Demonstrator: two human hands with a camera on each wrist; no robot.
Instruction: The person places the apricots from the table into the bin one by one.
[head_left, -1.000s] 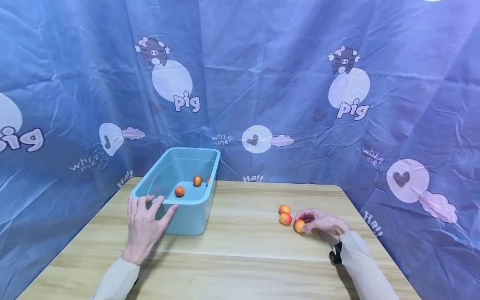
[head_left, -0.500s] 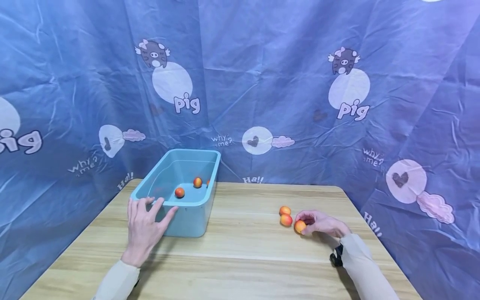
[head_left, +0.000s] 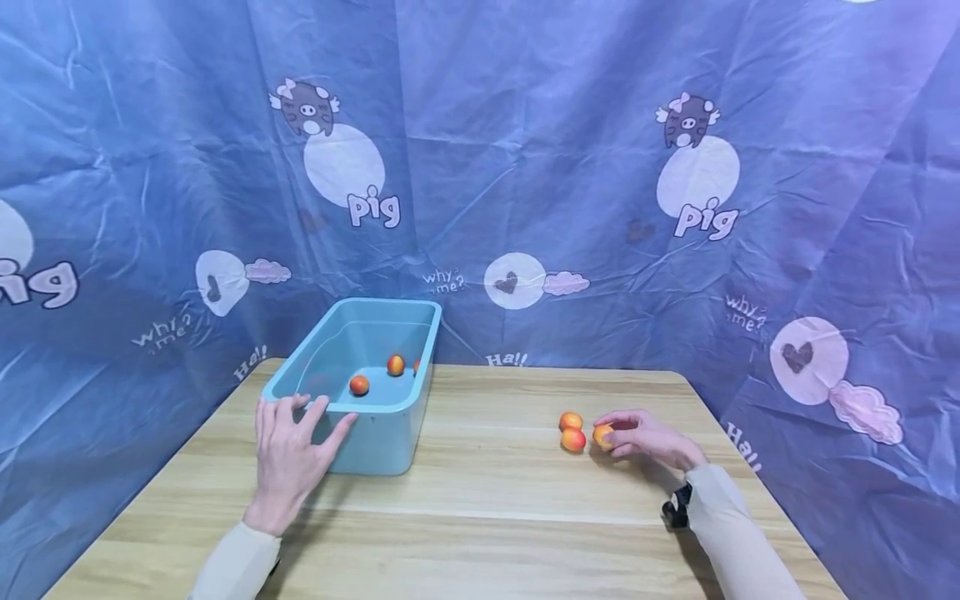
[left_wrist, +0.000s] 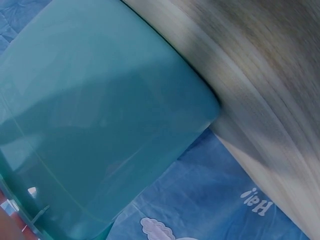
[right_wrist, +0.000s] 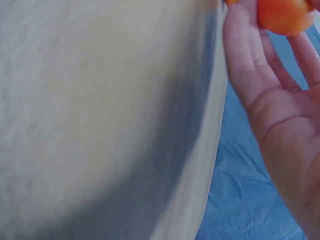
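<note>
A light blue plastic tub stands at the table's left, with a few small orange-red, apricot-like fruits on its bottom. My left hand holds its near rim, fingers over the edge and thumb against the front wall. The left wrist view shows the tub's outer wall and a bit of finger at the lower left. On the right, my right hand pinches one apricot-like fruit between thumb and fingers, just above the table. Two more such fruits lie touching each other, left of that hand.
A pale wood-grain table carries everything. Behind and beside it hangs a blue printed cloth, close to the table's back edge. The tub's right wall partly hides one fruit inside.
The fruit in my right hand has come up slightly off the table and away from me, with the fingers closer round it. My left hand and the tub stay in place.
</note>
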